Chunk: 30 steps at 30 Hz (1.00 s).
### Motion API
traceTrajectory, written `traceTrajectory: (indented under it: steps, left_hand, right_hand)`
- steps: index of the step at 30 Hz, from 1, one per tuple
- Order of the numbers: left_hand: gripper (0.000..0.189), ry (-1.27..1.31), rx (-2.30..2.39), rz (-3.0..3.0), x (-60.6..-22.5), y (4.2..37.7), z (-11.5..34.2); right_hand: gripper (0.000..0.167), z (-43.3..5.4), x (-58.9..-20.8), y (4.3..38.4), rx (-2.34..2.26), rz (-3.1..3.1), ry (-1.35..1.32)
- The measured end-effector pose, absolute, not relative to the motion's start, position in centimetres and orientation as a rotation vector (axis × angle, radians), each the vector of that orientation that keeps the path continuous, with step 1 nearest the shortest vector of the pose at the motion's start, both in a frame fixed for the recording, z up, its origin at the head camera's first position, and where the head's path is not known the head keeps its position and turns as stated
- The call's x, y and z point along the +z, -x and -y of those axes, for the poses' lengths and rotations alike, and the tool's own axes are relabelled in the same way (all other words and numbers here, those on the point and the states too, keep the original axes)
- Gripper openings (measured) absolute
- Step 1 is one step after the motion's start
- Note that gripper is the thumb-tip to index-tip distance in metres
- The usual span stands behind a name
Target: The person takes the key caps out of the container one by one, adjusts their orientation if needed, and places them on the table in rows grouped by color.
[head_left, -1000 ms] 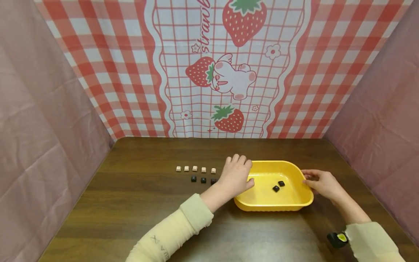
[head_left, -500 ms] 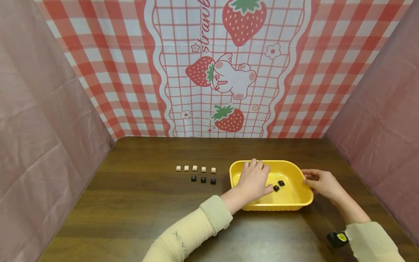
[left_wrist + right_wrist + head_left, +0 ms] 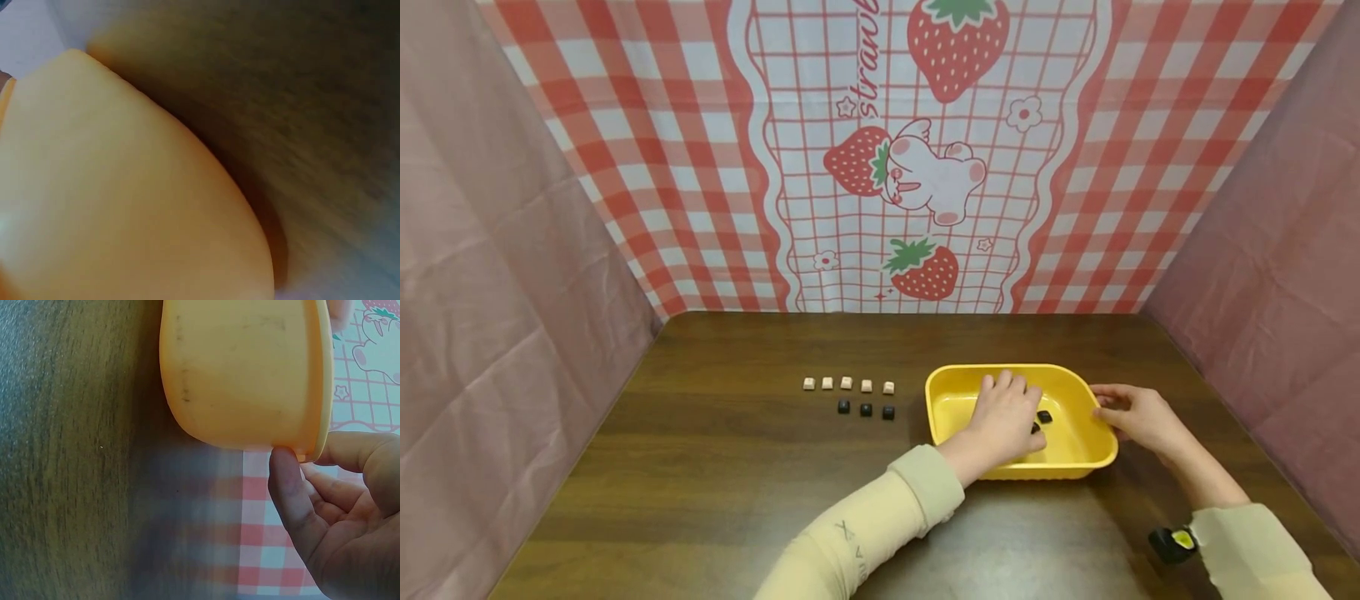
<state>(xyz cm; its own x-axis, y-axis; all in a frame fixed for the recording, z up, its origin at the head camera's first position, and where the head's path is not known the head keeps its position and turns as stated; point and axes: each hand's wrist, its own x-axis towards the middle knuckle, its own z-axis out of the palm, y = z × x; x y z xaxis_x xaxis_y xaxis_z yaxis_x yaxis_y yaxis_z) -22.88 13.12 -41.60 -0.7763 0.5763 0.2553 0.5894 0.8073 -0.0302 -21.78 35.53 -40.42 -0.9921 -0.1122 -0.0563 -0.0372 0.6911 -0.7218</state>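
Note:
My left hand [image 3: 1006,417] reaches down into a yellow plastic basin [image 3: 1097,462], its fingertips turned away from view, so whether it holds anything is hidden. Two black keycaps [image 3: 1045,417] lie on the basin floor, one partly covered by that hand. At the basin's right end, my right hand [image 3: 1142,417] pinches the rim; in the right wrist view its thumb [image 3: 289,481] presses the outer wall. Left of the basin stand a row of several cream keycaps [image 3: 846,383] and a row of three black keycaps [image 3: 866,410]. In the left wrist view, the basin wall [image 3: 137,181] fills much of the frame.
The brown wooden table [image 3: 715,467] carries everything. A checked strawberry cloth [image 3: 700,167] hangs behind its far edge, and pink cloths [image 3: 512,250] hang at both sides. A small black device [image 3: 1172,544] sits at the right wrist.
My left hand has moved right, from beside the black keycap row over the basin's left rim and into the basin. The third black keycap has come into full view. My right hand stays put.

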Motion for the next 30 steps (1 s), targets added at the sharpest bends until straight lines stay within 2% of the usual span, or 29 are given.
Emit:
traceTrajectory:
  steps: [8,18,30]
  left_hand:
    - [0.049,0.853,-0.024,2.827,-42.5,23.5,-14.2]
    - [0.046,0.822,-0.032,2.939,-43.5,24.0,-14.7]
    - [0.023,0.868,-0.049,2.988,-43.8,24.0,-14.5]
  right_hand:
    - [0.048,-35.4,-40.5,21.7,-1.205,-2.801,0.134]
    - [0.049,-35.5,-40.3,21.6,-1.180,-2.811,0.123]
    - [0.049,-35.6,-40.4,21.9,-1.162,-2.806,0.130]
